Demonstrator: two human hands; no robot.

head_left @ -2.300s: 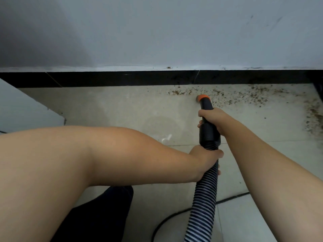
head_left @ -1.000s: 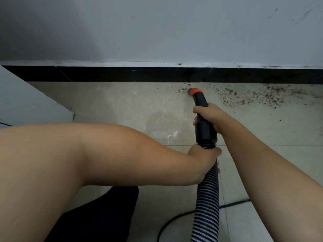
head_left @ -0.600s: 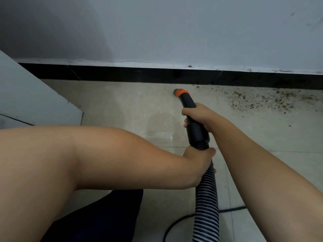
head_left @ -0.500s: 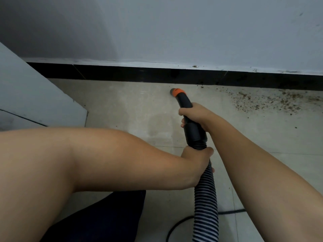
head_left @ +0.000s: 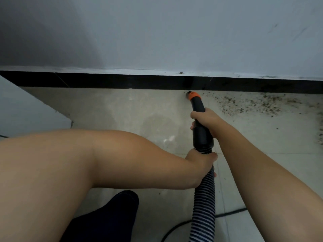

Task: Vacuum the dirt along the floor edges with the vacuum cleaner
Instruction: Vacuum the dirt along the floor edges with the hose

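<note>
You crouch at the foot of a wall, both hands on the vacuum: your right hand (head_left: pixel 203 119) is wrapped around the black nozzle tube (head_left: pixel 199 123), fingers curled over it, and your left hand (head_left: pixel 201 159) grips the ribbed hose (head_left: pixel 204 198) just below the tube's collar. The orange nozzle tip (head_left: pixel 193 95) sits on the floor (head_left: pixel 122 116) at 12 o'clock from your hands, just beside the black baseboard (head_left: pixel 122 82); whether it touches the board cannot be told.

The dirt (head_left: pixel 253 103) lies as a speckled band along the baseboard from the tip out toward 2 o'clock, with a darker patch at the frame's far right edge near 3 o'clock. The floor toward 10 o'clock looks free of specks, so the work ahead appears to lie on your right.

To do this step well, keep the tip low and angled into the seam where floor meets baseboard, and draw it slowly toward 3 o'clock so the suction has time to lift the grit. Let your right hand steer and your left feed slack in the hose. Follow with a second pass nearer to you, where stray specks sit farther from the wall. Mind the black cord (head_left: pixel 183 226) trailing on the floor at 6 o'clock, and your dark-clad foot (head_left: pixel 111 215) at 7 o'clock.
</note>
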